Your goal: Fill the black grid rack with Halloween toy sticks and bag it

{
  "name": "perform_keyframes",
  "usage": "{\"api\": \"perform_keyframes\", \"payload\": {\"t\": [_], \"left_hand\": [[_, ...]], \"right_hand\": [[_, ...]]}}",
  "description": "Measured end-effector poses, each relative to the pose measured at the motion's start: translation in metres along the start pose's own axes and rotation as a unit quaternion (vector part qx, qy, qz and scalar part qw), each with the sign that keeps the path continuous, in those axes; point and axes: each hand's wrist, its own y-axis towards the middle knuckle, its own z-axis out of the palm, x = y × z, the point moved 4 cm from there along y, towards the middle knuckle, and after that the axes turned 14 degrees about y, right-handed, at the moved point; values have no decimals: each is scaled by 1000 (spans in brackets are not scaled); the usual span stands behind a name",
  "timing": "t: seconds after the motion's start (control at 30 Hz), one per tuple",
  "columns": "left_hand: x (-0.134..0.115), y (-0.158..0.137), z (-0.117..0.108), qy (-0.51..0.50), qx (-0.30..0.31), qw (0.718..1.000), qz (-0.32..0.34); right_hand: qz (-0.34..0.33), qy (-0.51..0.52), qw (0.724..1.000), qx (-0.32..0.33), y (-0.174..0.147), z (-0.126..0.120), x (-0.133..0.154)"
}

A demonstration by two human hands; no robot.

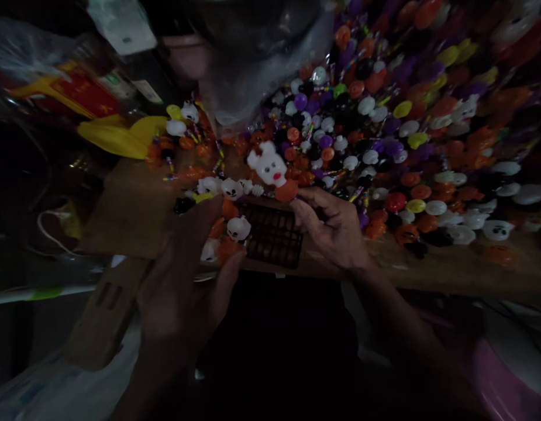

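Note:
My right hand (329, 225) is closed in a pinch at the end of an orange plastic piece (286, 190). A white animal-head figure (269, 166) with dark eyes and a red mouth or nose rises from that piece. My left hand (182, 263), partly blurred, curls its thumb and fingers around several small orange and white plastic figures, among them a white skull-like figure (238, 228). Between the hands lies a dark gridded tray (274, 237). White ghost-like figures (232, 189) lie just beyond my left fingertips.
A large heap of orange, purple, white, black and yellow figures (327, 140) covers the table's right and back. A smaller cluster of figures (191, 134) and a yellow object (121, 135) lie left. Cardboard (125, 204) is at the left edge, a pink object (502, 380) lower right.

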Motion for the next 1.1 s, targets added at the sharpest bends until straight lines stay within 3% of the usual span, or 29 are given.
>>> {"api": "perform_keyframes", "payload": {"t": [0.1, 0.27, 0.5, 0.63, 0.77, 0.87, 1.0, 1.1], "left_hand": [[5, -3, 24, 68, 11, 996, 63], [16, -8, 46, 137, 2, 988, 67], [17, -12, 43, 157, -51, 982, 93], [19, -14, 44, 107, -42, 990, 80], [25, -18, 48, 62, -30, 997, 22], [29, -20, 51, 40, -28, 999, -24], [24, -21, 51, 23, -42, 999, 1], [23, -24, 47, 14, -53, 998, -5]], "right_hand": [[39, -20, 999, -18, 2, -20, -30], [88, -23, 996, 24, 10, -18, -52], [127, -83, 975, 164, 43, 13, -46], [97, -125, 953, 259, 57, 39, -40], [65, -181, 915, 356, 62, 67, -30], [77, -164, 914, 363, 61, 73, -30], [103, -31, 932, 347, 50, 69, -46], [89, 7, 945, 315, 42, 67, -62]]}}
